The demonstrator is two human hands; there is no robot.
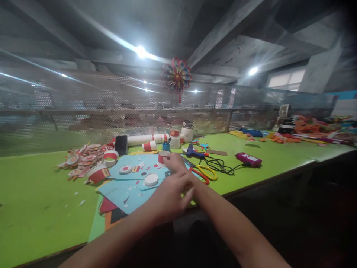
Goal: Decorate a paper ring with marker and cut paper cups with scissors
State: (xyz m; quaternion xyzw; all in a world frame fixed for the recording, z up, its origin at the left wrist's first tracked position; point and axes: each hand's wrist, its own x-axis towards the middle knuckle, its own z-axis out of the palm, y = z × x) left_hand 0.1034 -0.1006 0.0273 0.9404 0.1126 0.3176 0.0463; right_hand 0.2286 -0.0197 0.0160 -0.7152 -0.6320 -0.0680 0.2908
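A small red-and-white paper cup (161, 159) stands at the middle of the light blue paper sheets (139, 198). My right hand (176, 163) is at its right side, with the fingers closed on its edge; part of the grip is hidden. Bent fingers of my left hand (172, 190) lie against my right wrist, the left arm crossing in front. A white round lid (151, 179) and a smaller round piece with a red centre (125, 169) rest on the paper to the left. Scissors (208, 173) with red and yellow handles lie just right of my right hand.
A blue glue gun (192, 151), black cable and purple box (248, 159) lie to the right. Decorated paper pieces (86, 156) are heaped left, near a tipped red bowl (97, 174). Behind stand a phone (121, 144), a blue pot (166, 146) and a white bottle (186, 132).
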